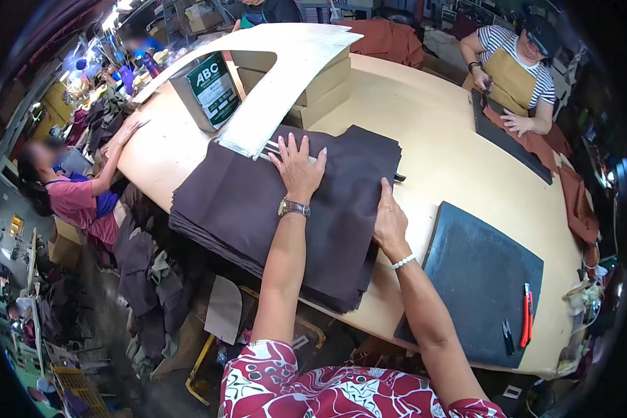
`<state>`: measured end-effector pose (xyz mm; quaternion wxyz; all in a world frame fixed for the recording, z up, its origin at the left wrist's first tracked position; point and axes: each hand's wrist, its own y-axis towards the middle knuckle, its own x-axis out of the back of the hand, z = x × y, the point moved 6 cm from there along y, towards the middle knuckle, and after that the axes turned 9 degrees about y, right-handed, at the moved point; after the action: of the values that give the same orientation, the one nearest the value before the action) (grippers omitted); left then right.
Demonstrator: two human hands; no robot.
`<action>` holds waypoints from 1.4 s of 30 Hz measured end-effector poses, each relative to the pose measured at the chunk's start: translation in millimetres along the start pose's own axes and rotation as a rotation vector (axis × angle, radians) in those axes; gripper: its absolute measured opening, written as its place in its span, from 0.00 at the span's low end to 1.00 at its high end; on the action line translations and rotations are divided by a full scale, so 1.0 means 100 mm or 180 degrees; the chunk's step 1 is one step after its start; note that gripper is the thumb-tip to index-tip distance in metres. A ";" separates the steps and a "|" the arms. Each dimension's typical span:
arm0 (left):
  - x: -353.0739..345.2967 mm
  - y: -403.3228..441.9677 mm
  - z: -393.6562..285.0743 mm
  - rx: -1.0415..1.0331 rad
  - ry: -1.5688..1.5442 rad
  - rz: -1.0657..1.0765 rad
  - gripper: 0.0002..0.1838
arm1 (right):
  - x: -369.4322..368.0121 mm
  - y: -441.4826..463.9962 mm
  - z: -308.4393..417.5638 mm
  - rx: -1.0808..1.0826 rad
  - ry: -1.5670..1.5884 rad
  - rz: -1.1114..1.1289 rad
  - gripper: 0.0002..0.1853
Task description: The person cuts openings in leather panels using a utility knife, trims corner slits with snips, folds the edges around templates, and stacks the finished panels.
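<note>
A thick stack of dark brown sheets (258, 209) lies near the table's front edge. My left hand (300, 167) rests on top of it with fingers spread, beside the lower end of a large white curved pattern piece (272, 90). My right hand (390, 217) is at the stack's right edge, thumb side against the sheets; its fingers are partly hidden, so its hold is unclear. A dark thin object (400, 177) sticks out beyond the stack's right edge.
A black board (477, 279) at the right carries red-handled pliers (527, 315) and a small dark tool (508, 337). A metal can (205, 90) and cardboard boxes (327, 87) stand behind the stack. Co-workers are at the far right with brown material (526, 139), at the left edge and behind.
</note>
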<state>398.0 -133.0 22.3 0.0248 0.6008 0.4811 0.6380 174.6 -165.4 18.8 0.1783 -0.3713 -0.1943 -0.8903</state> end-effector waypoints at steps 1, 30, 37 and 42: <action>0.00 0.00 0.01 -0.0010 -0.0019 -0.0012 0.31 | 0.02 0.02 -0.03 -0.0058 -0.0022 -0.0083 0.34; -0.03 -0.02 -0.01 -0.0287 0.0362 0.0038 0.31 | -0.04 -0.22 0.35 0.0693 0.1655 0.0261 0.29; -0.02 -0.02 -0.03 -0.0291 0.0627 -0.0067 0.29 | 0.03 0.16 0.20 -0.0328 0.0616 0.0902 0.34; 0.09 -0.02 -0.13 -0.0718 0.0989 -0.0532 0.25 | 0.11 -0.46 0.36 0.0613 0.0007 0.1519 0.28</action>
<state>384.3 -133.9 30.2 0.0702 0.4466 0.4528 0.7685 167.6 -110.2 40.7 0.4181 -0.3869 -0.1848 -0.8008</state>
